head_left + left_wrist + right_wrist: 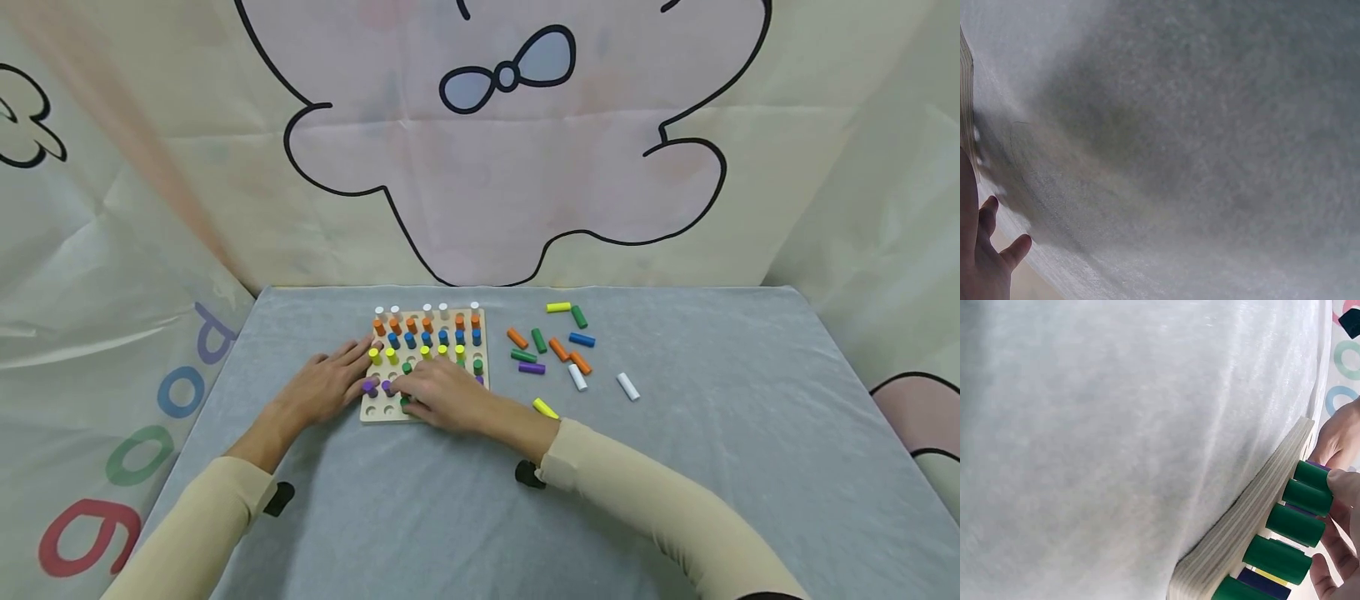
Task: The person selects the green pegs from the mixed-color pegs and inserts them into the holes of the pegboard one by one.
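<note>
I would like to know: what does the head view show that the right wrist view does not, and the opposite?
Only the head view shows the loose pegs lying to the right of the board, and the bow drawing on the backdrop.

Only the right wrist view shows the layers in the board's side and five green pegs lined up along it; from the head, the right hand covers most of that row.

Both show the board, some green and purple pegs, the right hand and the left hand.
</note>
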A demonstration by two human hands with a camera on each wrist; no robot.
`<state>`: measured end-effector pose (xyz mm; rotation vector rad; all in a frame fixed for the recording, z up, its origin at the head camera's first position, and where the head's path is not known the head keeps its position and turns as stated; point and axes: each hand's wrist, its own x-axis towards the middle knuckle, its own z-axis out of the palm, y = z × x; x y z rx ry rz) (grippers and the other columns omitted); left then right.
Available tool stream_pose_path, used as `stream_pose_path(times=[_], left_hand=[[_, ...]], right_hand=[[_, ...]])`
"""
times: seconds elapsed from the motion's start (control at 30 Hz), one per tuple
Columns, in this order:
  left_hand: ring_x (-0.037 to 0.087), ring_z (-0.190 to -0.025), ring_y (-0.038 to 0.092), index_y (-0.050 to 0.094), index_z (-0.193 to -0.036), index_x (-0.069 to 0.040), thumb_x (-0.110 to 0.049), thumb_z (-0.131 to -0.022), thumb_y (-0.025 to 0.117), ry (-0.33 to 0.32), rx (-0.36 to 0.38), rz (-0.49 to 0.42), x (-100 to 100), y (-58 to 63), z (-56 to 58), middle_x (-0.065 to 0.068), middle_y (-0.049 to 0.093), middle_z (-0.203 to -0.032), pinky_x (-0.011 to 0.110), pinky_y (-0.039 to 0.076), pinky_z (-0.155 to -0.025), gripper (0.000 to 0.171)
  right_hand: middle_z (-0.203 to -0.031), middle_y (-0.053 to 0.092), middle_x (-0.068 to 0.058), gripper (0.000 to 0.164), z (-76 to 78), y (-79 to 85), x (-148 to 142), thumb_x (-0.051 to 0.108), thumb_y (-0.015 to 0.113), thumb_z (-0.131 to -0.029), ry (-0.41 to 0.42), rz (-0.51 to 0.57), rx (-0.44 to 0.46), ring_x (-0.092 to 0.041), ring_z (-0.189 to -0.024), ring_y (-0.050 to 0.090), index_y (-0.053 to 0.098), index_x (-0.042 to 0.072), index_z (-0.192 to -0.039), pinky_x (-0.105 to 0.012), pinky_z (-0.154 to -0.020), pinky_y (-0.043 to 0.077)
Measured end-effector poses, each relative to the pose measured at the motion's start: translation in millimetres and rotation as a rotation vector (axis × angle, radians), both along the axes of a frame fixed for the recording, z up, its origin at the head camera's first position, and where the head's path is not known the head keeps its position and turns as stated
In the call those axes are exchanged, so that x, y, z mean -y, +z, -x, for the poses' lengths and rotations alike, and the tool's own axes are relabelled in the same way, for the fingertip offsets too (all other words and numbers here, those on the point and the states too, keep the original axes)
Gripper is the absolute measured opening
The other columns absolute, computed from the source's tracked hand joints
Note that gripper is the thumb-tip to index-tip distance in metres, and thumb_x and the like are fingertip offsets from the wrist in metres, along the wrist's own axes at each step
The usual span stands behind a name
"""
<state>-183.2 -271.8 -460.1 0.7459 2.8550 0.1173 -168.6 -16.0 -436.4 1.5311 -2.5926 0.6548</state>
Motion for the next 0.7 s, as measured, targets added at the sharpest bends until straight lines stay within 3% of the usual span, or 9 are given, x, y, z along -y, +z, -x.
stream_pose_path(times=[0.4, 0.7], left_hand=[[0.041, -0.146, 0.028, 0.032, -0.156, -0.009, -0.046, -0.106, 0.039, -0.003, 0.008, 0.003, 0, -1.5, 0.7, 0.012, 0.019, -0.165, 0.067, 0.032, -0.105, 0.063], [0.041, -0.146, 0.026, 0.029, -0.157, -0.009, -0.048, -0.106, 0.038, -0.008, 0.021, -0.01, 0, -1.4, 1.2, 0.013, 0.018, -0.165, 0.067, 0.031, -0.106, 0.065]], right_hand=[[-0.108, 0.072, 0.001, 0.031, -0.1, 4.6, -10, 0.018, 0.067, -0.095, 0.007, -0.049, -0.007, -0.012, -0.101, 0.064, 0.067, 0.012, -0.126, -0.032, -0.097, 0.046], [-0.119, 0.071, -0.003, 0.031, 17.5, 12.8, -48, 0.018, 0.071, -0.093, -0.11, 0.014, -0.004, -0.018, -0.113, 0.064, 0.068, 0.008, -0.123, -0.038, -0.101, 0.046]])
